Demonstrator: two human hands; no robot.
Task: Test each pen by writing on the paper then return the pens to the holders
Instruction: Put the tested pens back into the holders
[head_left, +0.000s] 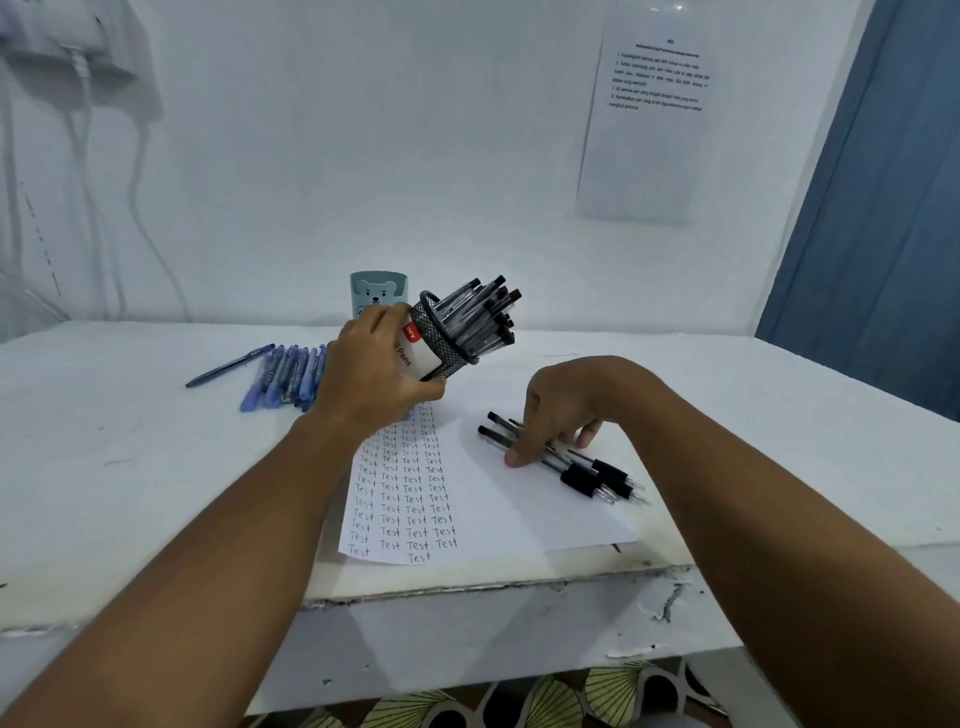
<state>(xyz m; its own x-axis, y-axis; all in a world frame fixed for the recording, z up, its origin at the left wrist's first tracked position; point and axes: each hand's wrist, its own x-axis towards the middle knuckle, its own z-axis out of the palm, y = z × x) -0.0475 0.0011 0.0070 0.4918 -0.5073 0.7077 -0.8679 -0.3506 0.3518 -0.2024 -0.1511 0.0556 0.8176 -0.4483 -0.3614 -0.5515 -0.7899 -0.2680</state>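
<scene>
White tabletop (156, 467), paper (467, 499) at centre. Black pens (582, 467) lie on the paper's right part, long axis ten-to-four o'clock, under the right hand (561, 410), whose fingers curl onto them. At ten o'clock from them, the left hand (374, 374) grips the mesh holder (441, 343), tilted mouth-rightward. Right hand is nearer.
</scene>
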